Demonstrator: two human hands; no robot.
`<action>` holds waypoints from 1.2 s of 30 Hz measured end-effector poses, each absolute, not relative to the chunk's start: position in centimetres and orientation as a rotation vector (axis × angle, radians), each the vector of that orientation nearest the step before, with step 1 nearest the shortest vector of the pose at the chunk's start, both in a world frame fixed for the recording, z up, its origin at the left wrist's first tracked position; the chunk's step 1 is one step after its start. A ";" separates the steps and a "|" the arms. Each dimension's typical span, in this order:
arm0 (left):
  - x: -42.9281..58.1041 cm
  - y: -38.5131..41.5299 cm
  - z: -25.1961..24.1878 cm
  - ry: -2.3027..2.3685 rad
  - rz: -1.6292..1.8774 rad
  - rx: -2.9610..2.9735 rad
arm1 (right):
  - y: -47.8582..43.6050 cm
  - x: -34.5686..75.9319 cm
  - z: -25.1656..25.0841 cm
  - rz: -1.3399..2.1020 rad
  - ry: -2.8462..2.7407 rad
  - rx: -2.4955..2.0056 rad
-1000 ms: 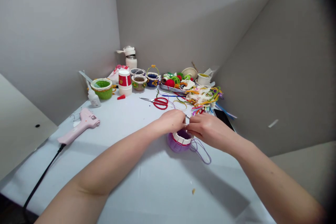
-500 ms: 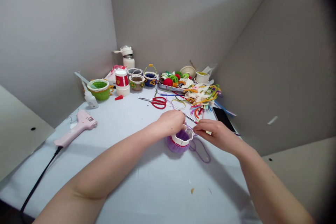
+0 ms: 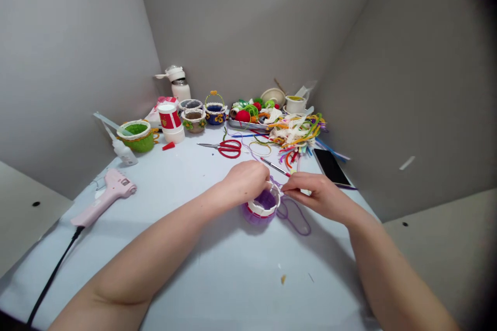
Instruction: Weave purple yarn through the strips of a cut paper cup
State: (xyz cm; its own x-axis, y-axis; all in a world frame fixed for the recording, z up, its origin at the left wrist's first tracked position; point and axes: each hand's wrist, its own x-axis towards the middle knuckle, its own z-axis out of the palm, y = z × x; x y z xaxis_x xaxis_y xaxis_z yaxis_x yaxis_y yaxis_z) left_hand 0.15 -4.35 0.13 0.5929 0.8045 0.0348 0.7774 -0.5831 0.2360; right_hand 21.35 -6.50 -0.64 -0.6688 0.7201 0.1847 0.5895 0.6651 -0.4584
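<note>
A small purple basket (image 3: 259,215) with a white slatted rim and a thin red band stands tilted on the table in front of me. My left hand (image 3: 250,180) is closed on its far rim, the fingertips partly hidden behind it. To the right of the basket, my right hand (image 3: 310,190) pinches purple yarn (image 3: 300,229) beside the rim. The yarn's loose loop lies on the table below that hand. A pen (image 3: 275,166) with a red end lies just beyond both hands.
Red-handled scissors (image 3: 229,148) lie farther back. A pink glue gun (image 3: 106,194) with a black cord and a white glue bottle (image 3: 125,152) are at left. Small finished baskets (image 3: 194,120) line the back. Yarn scraps (image 3: 297,130) and a phone (image 3: 332,167) are at right.
The view has shifted slightly, so most things sit a little farther left. My right hand has come slightly away from the pen; my left hand stays on the basket rim.
</note>
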 end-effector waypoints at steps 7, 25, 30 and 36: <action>0.1 -4.3 0.0 1.346 0.180 2.622 | -6.4 21.6 -2.0 0.520 -2.583 -1.089; -0.2 -4.9 1.4 1.439 -0.030 2.638 | -6.2 19.7 -4.1 0.491 -2.463 -1.167; -1.0 -4.2 1.6 1.614 -0.126 2.630 | -5.2 18.5 -4.3 0.508 -2.340 -1.180; -2.3 -4.0 2.3 1.447 -0.102 2.523 | -4.6 17.4 -4.8 0.510 -2.401 -1.212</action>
